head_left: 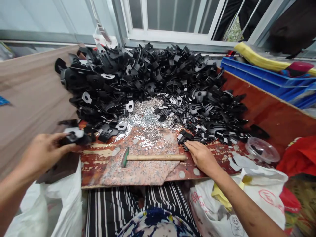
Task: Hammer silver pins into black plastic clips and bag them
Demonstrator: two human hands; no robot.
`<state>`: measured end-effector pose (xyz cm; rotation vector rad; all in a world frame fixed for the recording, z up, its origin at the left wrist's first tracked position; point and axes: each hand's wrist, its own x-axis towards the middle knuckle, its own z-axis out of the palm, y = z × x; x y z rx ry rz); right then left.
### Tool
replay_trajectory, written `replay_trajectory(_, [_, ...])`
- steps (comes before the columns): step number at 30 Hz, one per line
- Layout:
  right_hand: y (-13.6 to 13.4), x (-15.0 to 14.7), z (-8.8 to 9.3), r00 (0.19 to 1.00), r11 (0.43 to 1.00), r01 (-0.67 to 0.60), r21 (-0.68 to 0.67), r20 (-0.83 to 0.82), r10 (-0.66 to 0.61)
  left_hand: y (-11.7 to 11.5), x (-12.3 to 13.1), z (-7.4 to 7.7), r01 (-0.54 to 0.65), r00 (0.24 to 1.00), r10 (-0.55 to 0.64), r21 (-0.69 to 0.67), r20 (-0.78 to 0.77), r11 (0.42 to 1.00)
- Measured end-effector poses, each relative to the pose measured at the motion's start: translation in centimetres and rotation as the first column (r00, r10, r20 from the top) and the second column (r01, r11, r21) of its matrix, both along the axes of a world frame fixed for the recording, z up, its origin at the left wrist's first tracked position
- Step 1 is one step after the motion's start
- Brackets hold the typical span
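At the bench's left edge, my left hand (pixel 46 153) has thumb and fingers closed around a black plastic clip part (pixel 75 134) with a pale face. My right hand (pixel 201 157) is at the front right of the bench, its fingertips closed on small black plastic pieces (pixel 184 136); whether one is lifted is hidden. Between the hands, a hammer (pixel 153 158) with a green head and wooden handle lies across a speckled stone slab (pixel 138 174). Behind it are silvery metal pins (pixel 145 120) in a loose heap.
A high pile of black plastic parts (pixel 148 72) fills the back of the bench. A clear round tub (pixel 263 149) sits at right. A blue crate (pixel 261 77) stands beyond the red board. White sacks (pixel 66 200) hang at both sides of my lap.
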<state>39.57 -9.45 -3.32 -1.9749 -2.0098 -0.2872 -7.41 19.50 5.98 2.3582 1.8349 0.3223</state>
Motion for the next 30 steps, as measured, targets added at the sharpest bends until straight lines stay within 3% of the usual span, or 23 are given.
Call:
replay_trajectory(2, [0.3, -0.6, -0.1, 0.999, 0.999, 0.030, 0.020, 0.025, -0.031, -0.7, 0.5, 0.1, 0.162, 0.981, -0.156, 0.053, -0.114, 0.985])
replay_trajectory(4, [0.8, -1.2, -0.1, 0.996, 0.996, 0.078, 0.036, 0.041, -0.079, -1.2, 0.9, 0.3, 0.227, 0.961, -0.198, 0.144, -0.194, 0.963])
replay_trajectory(9, [1.6, -1.1, 0.4, 0.983, 0.980, 0.182, 0.084, -0.023, -0.181, -2.3, 0.8, 2.3, 0.064, 0.957, 0.002, 0.216, -0.291, 0.974])
replay_trajectory(11, [1.5, -1.0, 1.1, 0.974, 0.956, 0.213, 0.199, -0.119, -0.192, -3.5, 0.8, 3.2, -0.080, 0.981, 0.118, 0.236, -0.154, 0.968])
replay_trajectory(12, [1.4, -1.2, 1.6, 0.966, 0.934, 0.235, 0.271, -0.170, -0.194, -4.4, 1.0, 3.4, -0.171, 0.985, 0.174, 0.195, 0.000, 0.966])
replay_trajectory(13, [1.3, -1.7, 2.2, 0.957, 0.909, 0.254, 0.331, -0.222, -0.187, -5.5, 1.4, 3.5, -0.236, 0.959, 0.218, 0.083, 0.183, 0.968])
replay_trajectory(14, [1.3, -2.5, 2.9, 0.947, 0.892, 0.263, 0.367, -0.275, -0.166, -6.8, 1.9, 3.3, -0.226, 0.889, 0.247, -0.100, 0.385, 0.969])
replay_trajectory(15, [1.3, -3.6, 3.6, 0.935, 0.892, 0.252, 0.376, -0.333, -0.124, -8.3, 2.6, 2.9, -0.142, 0.765, 0.264, -0.245, 0.588, 0.959])
replay_trajectory(16, [1.5, -5.0, 4.2, 0.915, 0.905, 0.219, 0.365, -0.398, -0.060, -10.0, 3.5, 2.2, 0.021, 0.650, 0.275, -0.379, 0.708, 0.925])
replay_trajectory(17, [1.7, -6.6, 4.7, 0.884, 0.925, 0.165, 0.343, -0.467, 0.015, -11.7, 4.6, 1.4, 0.149, 0.612, 0.276, -0.450, 0.741, 0.880])
replay_trajectory(18, [2.0, -8.4, 5.1, 0.842, 0.942, 0.101, 0.321, -0.531, 0.091, -13.5, 5.8, 0.4, 0.262, 0.627, 0.236, -0.486, 0.742, 0.834])
replay_trajectory(20, [2.7, -11.7, 5.5, 0.751, 0.952, -0.013, 0.305, -0.626, 0.211, -16.6, 8.4, -1.6, 0.400, 0.596, 0.189, -0.493, 0.780, 0.773])
replay_trajectory(22, [3.3, -14.2, 5.4, 0.690, 0.946, -0.070, 0.316, -0.670, 0.275, -18.8, 10.8, -3.1, 0.494, 0.473, 0.285, -0.519, 0.833, 0.698])
replay_trajectory(25, [3.7, -16.1, 4.9, 0.679, 0.940, -0.113, 0.323, -0.665, 0.310, -20.3, 13.3, -4.3, 0.591, 0.301, 0.420, -0.513, 0.856, 0.622])
replay_trajectory(30, [3.3, -16.5, 4.6, 0.690, 0.935, -0.121, 0.332, -0.649, 0.320, -20.6, 14.1, -4.5, 0.648, 0.203, 0.437, -0.454, 0.877, 0.611])
